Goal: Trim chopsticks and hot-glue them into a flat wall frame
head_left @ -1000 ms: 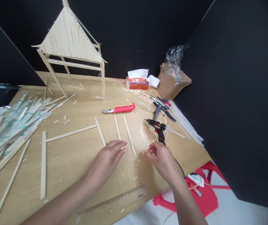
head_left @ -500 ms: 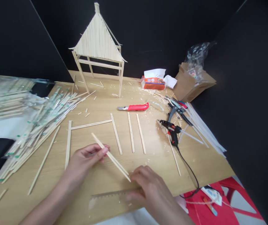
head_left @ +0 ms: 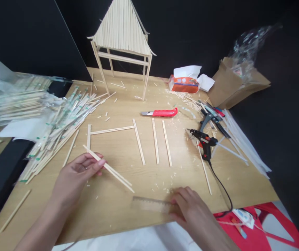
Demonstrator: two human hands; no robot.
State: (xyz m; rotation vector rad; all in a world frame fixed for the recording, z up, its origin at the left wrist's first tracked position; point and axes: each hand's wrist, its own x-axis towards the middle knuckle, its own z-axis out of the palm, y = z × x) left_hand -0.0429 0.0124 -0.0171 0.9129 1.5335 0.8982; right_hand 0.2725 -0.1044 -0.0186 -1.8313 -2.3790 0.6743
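My left hand (head_left: 80, 172) is closed in a pinch around a pair of thin wooden chopsticks (head_left: 115, 175), lifted above the table and slanting down to the right. Close to the table's front edge, my right hand (head_left: 188, 205) grips the right end of a clear ruler (head_left: 151, 204), whose left part shows beyond the fingers. Past my hands, a pale crossbar (head_left: 112, 130) made of sticks runs between two upright stick pieces. Two more stick pieces (head_left: 155, 141) lie side by side to their right. A red utility knife (head_left: 162, 113) rests behind them, its blade pointing left.
A stick-built house model (head_left: 124, 31) stands at the back. Bagged and loose chopsticks (head_left: 57, 129) crowd the left. On the right are a black glue gun (head_left: 204, 141) with its cord, pliers-like tools, and clear glue sticks (head_left: 245, 143). Behind sit a tissue pack (head_left: 184, 84) and paper bag (head_left: 225, 82).
The view has shifted, so the table things sit further right. My left hand has moved left with the chopsticks, away from my right hand. My right hand has moved right with the ruler.
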